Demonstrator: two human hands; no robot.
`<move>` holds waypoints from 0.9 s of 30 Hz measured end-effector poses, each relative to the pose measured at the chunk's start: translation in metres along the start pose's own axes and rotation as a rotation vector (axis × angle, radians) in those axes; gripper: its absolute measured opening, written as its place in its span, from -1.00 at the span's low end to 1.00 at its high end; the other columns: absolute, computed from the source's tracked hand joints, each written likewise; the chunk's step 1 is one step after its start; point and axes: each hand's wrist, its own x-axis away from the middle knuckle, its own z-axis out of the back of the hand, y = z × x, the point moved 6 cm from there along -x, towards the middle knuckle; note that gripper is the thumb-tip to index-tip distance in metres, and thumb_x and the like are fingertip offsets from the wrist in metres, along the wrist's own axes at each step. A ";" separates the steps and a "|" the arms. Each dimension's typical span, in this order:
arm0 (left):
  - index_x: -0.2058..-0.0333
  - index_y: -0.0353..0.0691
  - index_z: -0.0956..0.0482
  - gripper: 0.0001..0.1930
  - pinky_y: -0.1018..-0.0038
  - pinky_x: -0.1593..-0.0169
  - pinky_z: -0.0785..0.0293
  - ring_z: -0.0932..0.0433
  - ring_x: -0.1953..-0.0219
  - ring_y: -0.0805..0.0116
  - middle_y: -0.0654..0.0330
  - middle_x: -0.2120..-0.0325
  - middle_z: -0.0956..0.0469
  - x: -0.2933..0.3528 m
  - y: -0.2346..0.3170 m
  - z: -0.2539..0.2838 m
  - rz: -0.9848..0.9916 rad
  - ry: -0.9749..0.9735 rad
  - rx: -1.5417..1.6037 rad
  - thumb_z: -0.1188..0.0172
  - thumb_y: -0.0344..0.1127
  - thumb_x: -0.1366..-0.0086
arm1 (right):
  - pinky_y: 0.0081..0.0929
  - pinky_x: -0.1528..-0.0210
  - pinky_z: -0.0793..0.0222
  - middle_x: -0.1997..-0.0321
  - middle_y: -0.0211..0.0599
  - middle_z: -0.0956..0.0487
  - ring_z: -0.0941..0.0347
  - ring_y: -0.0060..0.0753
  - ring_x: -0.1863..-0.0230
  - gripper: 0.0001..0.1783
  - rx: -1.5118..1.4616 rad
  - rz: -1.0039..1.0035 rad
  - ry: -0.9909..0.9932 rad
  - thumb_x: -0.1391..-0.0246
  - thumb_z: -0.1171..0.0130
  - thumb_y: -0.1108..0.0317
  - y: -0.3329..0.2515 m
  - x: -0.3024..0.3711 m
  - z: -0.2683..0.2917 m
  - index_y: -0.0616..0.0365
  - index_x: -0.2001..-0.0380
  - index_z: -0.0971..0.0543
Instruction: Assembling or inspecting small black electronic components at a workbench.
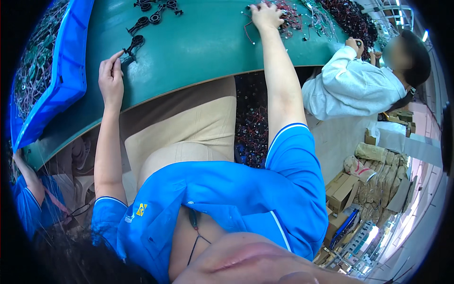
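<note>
At the left of the green table (pixel 198 42), my left hand (pixel 111 79) has its fingers closed at the narrow end of a black plastic part (pixel 136 42). This part has a round head and a slim tail. More black parts (pixel 155 18) like it lie just beyond, toward the far edge. My right hand (pixel 267 17) is stretched far forward, with fingers spread at the left side of a pile of small parts with red wires (pixel 292 20). Whether its fingertips touch a piece is hard to make out.
A blue bin (pixel 71 61) full of wired pieces stands at the left. Further right lie pale wired parts (pixel 321 19) and a dark heap (pixel 350 21). A co-worker in a light grey top (pixel 350 87) sits at the right; another person's arm (pixel 29 177) shows at lower left. Cardboard boxes (pixel 341 191) stand behind.
</note>
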 end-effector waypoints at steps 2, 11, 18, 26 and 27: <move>0.13 -0.12 -0.61 -0.81 0.63 0.42 -0.19 -0.24 0.54 0.55 0.31 0.42 -0.37 0.000 0.002 0.002 0.012 -0.010 -0.010 -0.04 -0.38 -0.36 | 0.08 0.14 -0.20 0.08 -0.17 -0.44 -0.27 0.07 0.06 -0.63 0.105 0.084 -0.076 0.00 -0.13 0.01 -0.032 0.015 0.017 -0.02 0.21 -0.59; 0.12 -0.13 -0.60 -0.80 0.64 0.42 -0.16 -0.23 0.52 0.55 0.33 0.41 -0.40 -0.005 0.007 0.003 -0.017 -0.006 -0.100 -0.04 -0.38 -0.36 | -0.26 0.14 -0.32 0.12 -0.41 -0.50 -0.39 -0.26 0.16 -0.69 -0.226 0.330 -0.063 0.06 -0.22 0.21 -0.094 0.083 0.093 -0.05 0.18 -0.53; 0.11 -0.13 -0.60 -0.80 0.64 0.42 -0.16 -0.23 0.52 0.55 0.33 0.40 -0.40 -0.005 0.006 0.007 0.004 0.003 -0.120 -0.04 -0.38 -0.36 | -0.17 0.11 -0.39 0.04 -0.40 -0.50 -0.45 -0.20 0.15 -0.64 -0.214 0.400 0.241 0.00 -0.21 0.19 -0.105 0.060 0.139 -0.04 0.10 -0.51; 0.12 -0.13 -0.60 -0.80 0.63 0.43 -0.16 -0.24 0.52 0.53 0.32 0.40 -0.41 -0.006 0.008 0.003 0.006 -0.008 -0.098 -0.04 -0.41 -0.34 | -0.24 0.11 -0.28 0.18 -0.18 -0.45 -0.37 -0.08 0.18 -0.68 0.019 0.218 0.145 0.00 -0.11 0.27 -0.050 -0.055 0.022 0.05 0.12 -0.49; 0.12 -0.13 -0.60 -0.80 0.63 0.43 -0.16 -0.24 0.52 0.53 0.32 0.40 -0.41 -0.006 0.008 0.005 0.005 0.006 -0.107 -0.04 -0.41 -0.34 | -0.24 0.11 -0.28 0.18 -0.18 -0.45 -0.37 -0.08 0.18 -0.68 0.006 0.225 0.151 0.00 -0.11 0.27 -0.052 -0.060 0.016 0.05 0.12 -0.49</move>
